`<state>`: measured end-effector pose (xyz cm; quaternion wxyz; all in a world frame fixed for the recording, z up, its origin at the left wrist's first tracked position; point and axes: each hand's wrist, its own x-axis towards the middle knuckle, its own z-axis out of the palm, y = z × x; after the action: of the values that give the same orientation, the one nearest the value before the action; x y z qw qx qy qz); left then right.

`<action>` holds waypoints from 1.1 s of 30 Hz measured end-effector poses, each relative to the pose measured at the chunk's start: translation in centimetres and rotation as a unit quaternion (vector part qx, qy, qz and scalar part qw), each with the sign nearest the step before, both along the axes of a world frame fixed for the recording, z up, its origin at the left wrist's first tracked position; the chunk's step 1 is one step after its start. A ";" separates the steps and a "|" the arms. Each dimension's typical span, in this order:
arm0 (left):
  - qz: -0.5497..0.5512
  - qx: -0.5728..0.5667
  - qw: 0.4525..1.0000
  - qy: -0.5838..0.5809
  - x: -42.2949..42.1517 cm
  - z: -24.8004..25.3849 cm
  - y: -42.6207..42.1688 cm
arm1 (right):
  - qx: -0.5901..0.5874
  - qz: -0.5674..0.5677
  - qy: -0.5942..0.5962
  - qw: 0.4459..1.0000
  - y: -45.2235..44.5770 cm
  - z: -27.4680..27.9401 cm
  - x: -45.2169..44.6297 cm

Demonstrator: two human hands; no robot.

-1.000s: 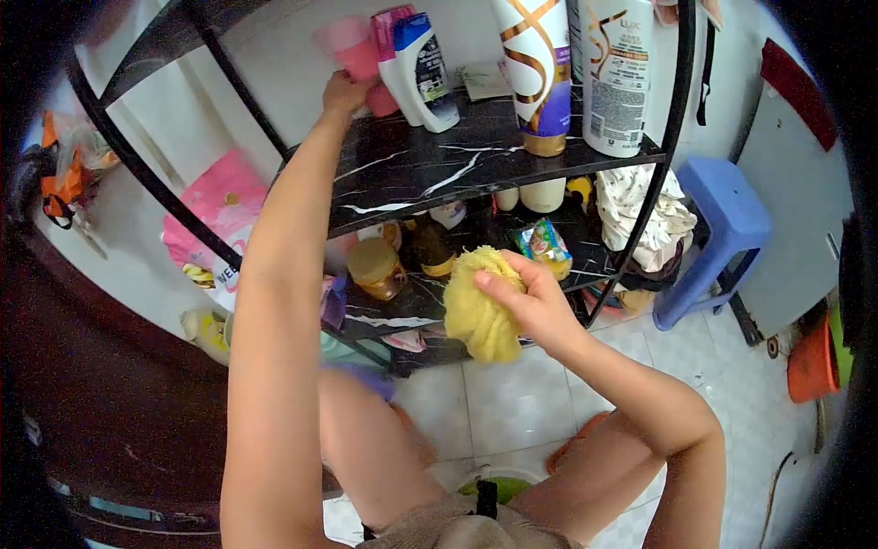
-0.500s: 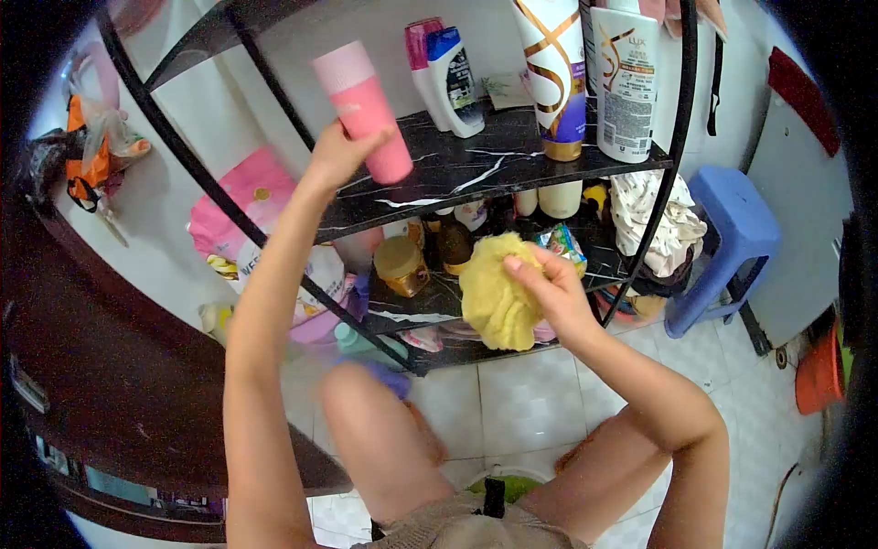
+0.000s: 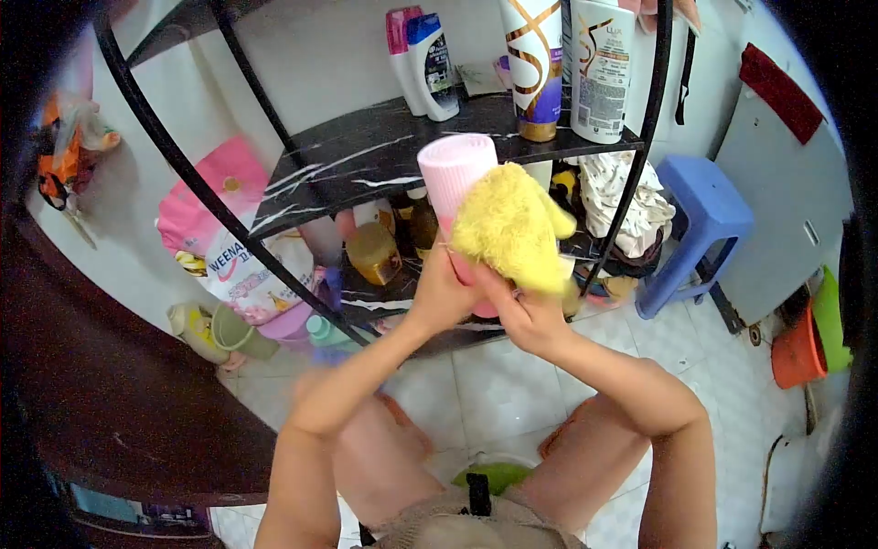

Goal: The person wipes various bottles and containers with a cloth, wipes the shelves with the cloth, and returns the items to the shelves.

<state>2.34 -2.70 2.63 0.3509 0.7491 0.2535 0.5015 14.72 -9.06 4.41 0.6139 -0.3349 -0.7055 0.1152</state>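
In front of the shelf, my left hand [image 3: 446, 291] is wrapped round the lower part of a pink bottle [image 3: 453, 174] with a ribbed pale pink cap. The bottle stands nearly upright in the air. My right hand [image 3: 529, 320] grips a fluffy yellow cloth [image 3: 508, 224], which lies against the bottle's right side and hides part of it. Both hands are close together, and the cloth covers some of my right fingers. Behind them is the black marble-patterned upper shelf [image 3: 338, 156].
On the upper shelf stand a blue-capped shampoo bottle [image 3: 434, 69], a white and purple bottle [image 3: 533, 73] and a white pump bottle [image 3: 601, 78]. A brown jar [image 3: 373, 252] sits below. A blue stool [image 3: 700, 210] is right of the rack, a pink bag [image 3: 229, 210] left.
My left hand has brought the pink bottle down and right, off the upper shelf area. The yellow cloth now rests against it. The view has shifted slightly.
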 end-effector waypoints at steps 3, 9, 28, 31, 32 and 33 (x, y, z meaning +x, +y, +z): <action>-0.002 -0.038 0.999 0.036 -0.7 -1.4 -0.3 | -0.116 0.007 0.055 0.992 0.5 -0.3 0.2; 0.046 0.046 0.995 0.078 -0.6 -1.8 0.6 | -0.180 0.082 0.266 0.943 3.1 0.4 2.0; 0.085 0.168 0.968 0.163 -1.3 -3.9 2.9 | -0.203 0.093 0.185 0.957 3.5 0.7 4.0; 0.052 0.133 0.979 0.146 -1.0 -4.2 2.9 | -0.244 0.126 0.262 0.925 3.9 0.7 4.4; 0.036 0.082 0.987 0.135 -0.8 -4.4 2.8 | -0.260 0.139 0.296 0.908 4.0 0.7 4.5; 0.020 0.031 0.992 0.122 -0.7 -4.4 2.8 | -0.261 0.144 0.307 0.904 4.2 0.5 4.6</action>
<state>1.63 0.05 -1.76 0.2842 0.8101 0.2937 0.4203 19.29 -4.82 4.90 0.6677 -0.3257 -0.4672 0.4794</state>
